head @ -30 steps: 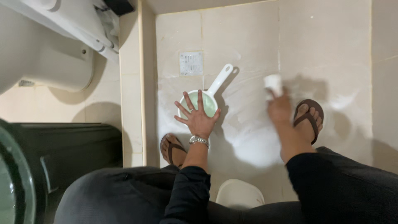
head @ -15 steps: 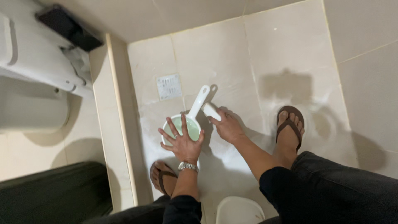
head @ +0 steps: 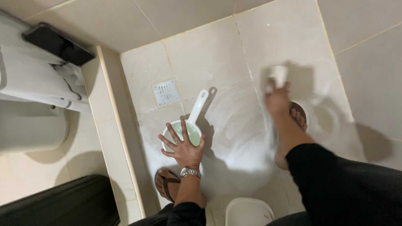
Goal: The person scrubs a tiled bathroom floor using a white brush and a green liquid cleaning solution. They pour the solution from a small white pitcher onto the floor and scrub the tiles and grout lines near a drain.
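Two hands, left [head: 183, 147] fingers spread on dipper [head: 189, 125], handle up-right, right [head: 277, 99] clutching sponge [head: 277, 76].

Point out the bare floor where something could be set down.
Bare tile lies beyond the floor drain toward the top, and far right past the right hand. It is crowded around the dipper under the left hand, between the feet.

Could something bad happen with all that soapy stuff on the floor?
Maybe. The floor looks wet and foamy, and the person squats in sandals, so a foot might slip. The left hand leans on a dipper, which could slide or tip under the weight. The right hand scrubs fast with a small white scrubber, blurred here, so it might fly out or splash foam.
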